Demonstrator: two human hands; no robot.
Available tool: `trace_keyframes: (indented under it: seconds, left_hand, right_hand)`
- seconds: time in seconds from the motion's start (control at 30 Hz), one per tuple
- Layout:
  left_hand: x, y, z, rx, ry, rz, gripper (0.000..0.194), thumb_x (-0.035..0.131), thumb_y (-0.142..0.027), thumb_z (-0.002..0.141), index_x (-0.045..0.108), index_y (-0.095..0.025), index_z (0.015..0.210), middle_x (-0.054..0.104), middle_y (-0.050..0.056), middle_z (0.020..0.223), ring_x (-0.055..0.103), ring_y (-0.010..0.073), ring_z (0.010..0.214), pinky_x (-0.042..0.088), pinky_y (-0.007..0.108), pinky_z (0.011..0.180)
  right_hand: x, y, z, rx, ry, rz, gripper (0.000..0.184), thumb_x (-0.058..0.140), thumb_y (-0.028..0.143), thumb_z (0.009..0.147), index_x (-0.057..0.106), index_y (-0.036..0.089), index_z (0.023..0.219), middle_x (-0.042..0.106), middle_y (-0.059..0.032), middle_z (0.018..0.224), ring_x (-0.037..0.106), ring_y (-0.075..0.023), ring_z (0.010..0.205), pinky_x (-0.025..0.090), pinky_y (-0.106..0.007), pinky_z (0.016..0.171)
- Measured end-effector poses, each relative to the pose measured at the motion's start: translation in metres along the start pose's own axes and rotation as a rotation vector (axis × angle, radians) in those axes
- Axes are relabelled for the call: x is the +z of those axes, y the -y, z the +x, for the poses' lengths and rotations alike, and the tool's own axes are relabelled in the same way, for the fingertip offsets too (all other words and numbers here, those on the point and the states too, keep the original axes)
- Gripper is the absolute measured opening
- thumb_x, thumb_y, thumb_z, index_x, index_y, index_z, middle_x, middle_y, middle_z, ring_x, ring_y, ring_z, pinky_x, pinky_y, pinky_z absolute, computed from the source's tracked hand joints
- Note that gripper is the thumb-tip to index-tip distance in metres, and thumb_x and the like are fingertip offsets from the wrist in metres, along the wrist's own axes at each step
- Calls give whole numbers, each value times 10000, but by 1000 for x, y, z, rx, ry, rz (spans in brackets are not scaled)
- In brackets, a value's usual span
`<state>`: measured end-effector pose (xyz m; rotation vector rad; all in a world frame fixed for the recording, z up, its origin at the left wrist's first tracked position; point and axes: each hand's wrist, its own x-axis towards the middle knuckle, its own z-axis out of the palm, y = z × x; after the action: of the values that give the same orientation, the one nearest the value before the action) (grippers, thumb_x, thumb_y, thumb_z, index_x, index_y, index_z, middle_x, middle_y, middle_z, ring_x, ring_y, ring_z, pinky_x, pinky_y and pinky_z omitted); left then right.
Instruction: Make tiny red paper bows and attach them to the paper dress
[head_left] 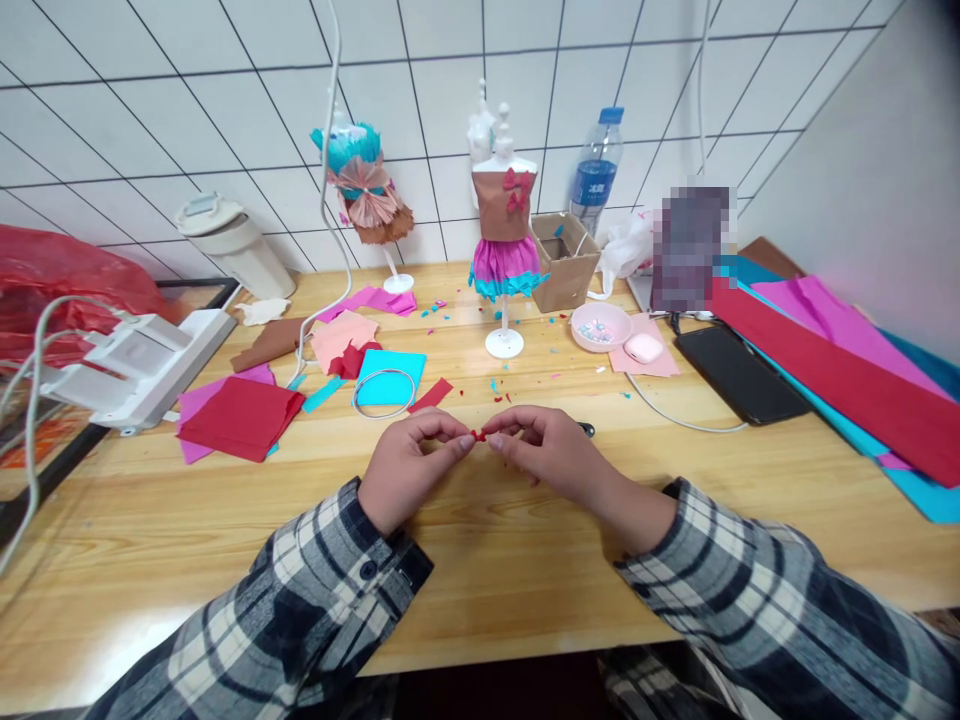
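Between my two hands is a small red paper piece point(480, 436), bow-like in shape and mostly covered by fingertips. My left hand point(417, 458) pinches one end of it between thumb and forefinger. The other end sits in the closed thumb and fingers of my right hand point(551, 452). Just beyond the hands stands a small white dress form wearing a paper dress point(507, 225), with a brown top, red bows and a purple skirt edged in blue. A red paper strip point(431, 394) and a thin ring point(384, 393) on blue paper point(397, 372) lie left of it.
A second dressed form point(367, 190), a cardboard box point(562, 265) and a water bottle point(598, 170) stand along the tiled wall. Pink bowl point(601, 328), black phone point(739, 375) and long paper sheets point(832, 370) lie right. Red paper squares point(240, 418) and a power strip point(161, 370) lie left.
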<state>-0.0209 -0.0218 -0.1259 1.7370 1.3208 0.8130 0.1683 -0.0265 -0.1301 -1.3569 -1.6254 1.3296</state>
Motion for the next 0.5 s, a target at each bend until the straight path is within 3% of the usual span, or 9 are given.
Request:
trace_keyframes:
  seconds: [0.2, 0.4, 0.5]
  left_hand:
    - [4, 3, 0, -15, -13, -35, 203, 662, -351, 761, 665, -157, 703, 666, 29, 711, 594, 159, 698, 472, 269, 668]
    - [10, 3, -2, -18, -38, -94, 207, 664, -355, 769, 658, -151, 739, 675, 49, 762, 613, 179, 751, 489, 296, 726]
    - [10, 8, 1, -12, -90, -127, 269, 629, -368, 802, 674, -156, 961, 679, 57, 832, 619, 184, 794, 498, 308, 752]
  right_hand:
    - [4, -3, 2, 97, 2, 147, 193, 668, 339, 751, 686, 159, 818, 545, 34, 536, 449, -76, 430, 367, -208, 413]
    - [10, -8, 4, 99, -27, 226, 196, 647, 354, 755, 646, 163, 802, 572, 23, 645, 442, -67, 431, 386, -203, 383]
    - [1, -7, 10, 30, -56, 214, 197, 626, 365, 772, 633, 169, 793, 533, 36, 601, 422, -73, 440, 365, -202, 389]
